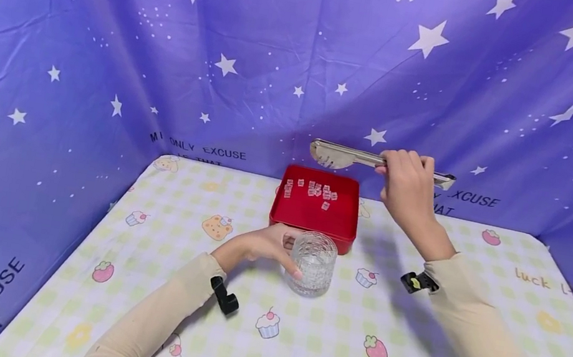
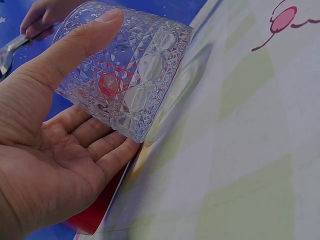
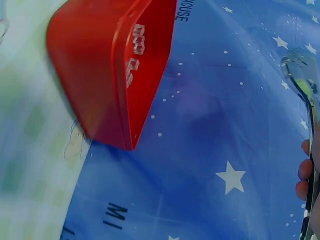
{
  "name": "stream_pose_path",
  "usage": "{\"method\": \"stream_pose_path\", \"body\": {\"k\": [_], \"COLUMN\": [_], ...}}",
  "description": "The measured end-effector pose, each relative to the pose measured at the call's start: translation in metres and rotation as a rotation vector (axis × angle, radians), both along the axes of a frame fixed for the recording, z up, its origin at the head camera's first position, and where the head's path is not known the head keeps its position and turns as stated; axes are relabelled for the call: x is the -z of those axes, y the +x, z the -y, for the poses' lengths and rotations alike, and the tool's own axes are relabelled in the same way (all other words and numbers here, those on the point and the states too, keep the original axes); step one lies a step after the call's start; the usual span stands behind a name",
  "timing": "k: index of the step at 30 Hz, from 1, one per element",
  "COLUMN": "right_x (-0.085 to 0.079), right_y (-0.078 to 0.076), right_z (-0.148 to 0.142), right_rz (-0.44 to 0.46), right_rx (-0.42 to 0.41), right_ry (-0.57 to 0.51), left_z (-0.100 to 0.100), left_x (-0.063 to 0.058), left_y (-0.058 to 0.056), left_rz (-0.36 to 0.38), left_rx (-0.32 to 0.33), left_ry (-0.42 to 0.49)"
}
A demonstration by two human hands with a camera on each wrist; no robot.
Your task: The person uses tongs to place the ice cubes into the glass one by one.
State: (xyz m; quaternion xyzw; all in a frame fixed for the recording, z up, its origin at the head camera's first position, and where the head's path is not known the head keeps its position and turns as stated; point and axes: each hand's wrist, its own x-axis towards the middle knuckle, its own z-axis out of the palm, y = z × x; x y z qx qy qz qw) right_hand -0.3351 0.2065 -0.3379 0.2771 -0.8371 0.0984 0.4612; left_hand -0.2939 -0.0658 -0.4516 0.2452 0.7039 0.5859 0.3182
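Observation:
My left hand [image 1: 271,245] grips a clear cut-glass tumbler [image 1: 313,265] in front of the red box. In the left wrist view the thumb lies across the near side of the tumbler [image 2: 125,70], with the fingers at its other side. Metal serving tongs [image 1: 353,155] are held by my right hand [image 1: 408,180], raised above the box's back right. Their head points left over the box. In the right wrist view the tongs [image 3: 300,75] show at the right edge. Small clear cubes [image 1: 313,190] lie scattered inside the red box [image 1: 308,217].
A checked cloth [image 1: 190,207] printed with cupcakes and strawberries covers the table. Purple star-printed curtains [image 1: 300,29] hang close behind the box and at both sides. Each sleeve has a black band [image 1: 225,298] at its wrist.

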Motion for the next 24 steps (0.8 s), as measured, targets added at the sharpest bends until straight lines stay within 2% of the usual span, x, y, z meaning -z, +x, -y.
{"method": "stream_pose_path", "body": {"k": [7,14,19,24], "right_x": [-0.007,-0.002,0.002,0.008], "right_y": [0.012,0.017,0.017,0.019], "right_z": [-0.01,-0.019,-0.023,-0.026], "right_rz": [-0.011,-0.003,-0.004,0.044], "right_rx": [-0.095,-0.217,-0.263,-0.272], "right_ry": [0.078,0.133,0.191,0.232], "left_z": [0.0,0.001,0.001,0.0], "left_x": [0.0,0.0,0.0,0.0], "left_y": [-0.002,-0.001,-0.001,-0.001], "left_rz": [0.001,0.013,0.012,0.011], "left_rx": [-0.001,0.006,0.003,-0.003], "left_ry": [-0.001,-0.001,0.0,-0.007]}}
